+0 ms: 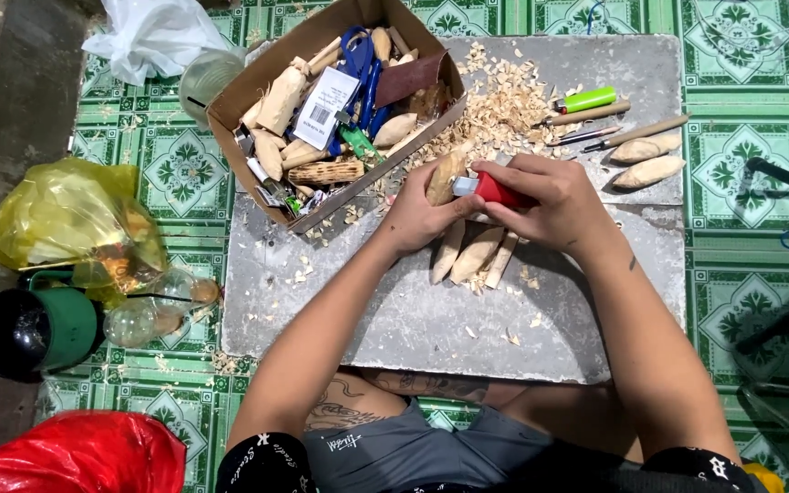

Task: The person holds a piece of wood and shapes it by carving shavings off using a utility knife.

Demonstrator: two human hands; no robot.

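My left hand [417, 217] grips a small oval piece of pale wood [445, 175], held upright over the grey slab [413, 319]. My right hand [554, 203] is closed around a red-handled knife [495, 190], its blade end resting against the wood piece. Three carved wooden blanks [472, 256] lie side by side on the slab just under my hands. Wood shavings [495, 105] are piled behind my hands.
A cardboard box [257, 82] with wood pieces, blue scissors and tools stands at the back left. Two shaped blanks [646, 160], a green lighter [588, 99] and thin tools lie at the back right. Yellow bag [66, 215], green mug [38, 329], red bag [75, 456] at left.
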